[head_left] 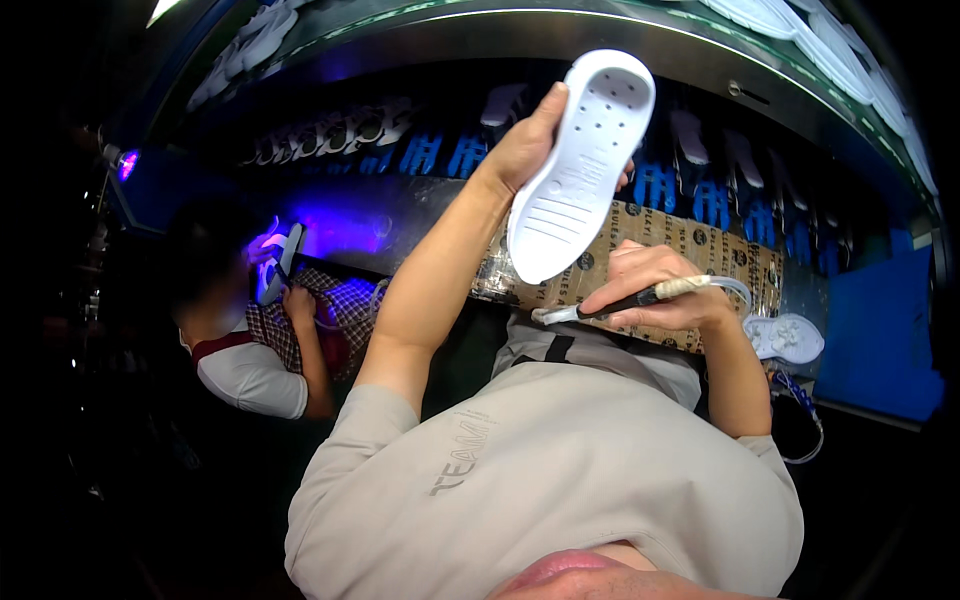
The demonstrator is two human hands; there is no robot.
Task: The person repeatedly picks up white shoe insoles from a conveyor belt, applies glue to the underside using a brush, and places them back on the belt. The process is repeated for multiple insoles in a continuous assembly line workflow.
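A white shoe sole (572, 185) is held up over the workbench in my left hand (527, 147). Its thumb lies along the left edge and its fingertips show at the right edge. The sole's recessed face is toward me, with small holes at the far end and ridged lines at the near end. My right hand (655, 285) grips a brush (622, 304) with a black handle and pale wrapping. A clear tube (742, 288) runs from the back of the brush. The light-coloured bristle end points left, below the sole and apart from it.
Printed brown cardboard (690, 238) covers the bench. Another white sole (790, 338) lies at the right, near a blue panel (880, 340). Blue racks (655, 187) with shoe parts line the back, under a metal ledge (440, 60). At left, a co-worker (255, 365) handles a sole under violet light.
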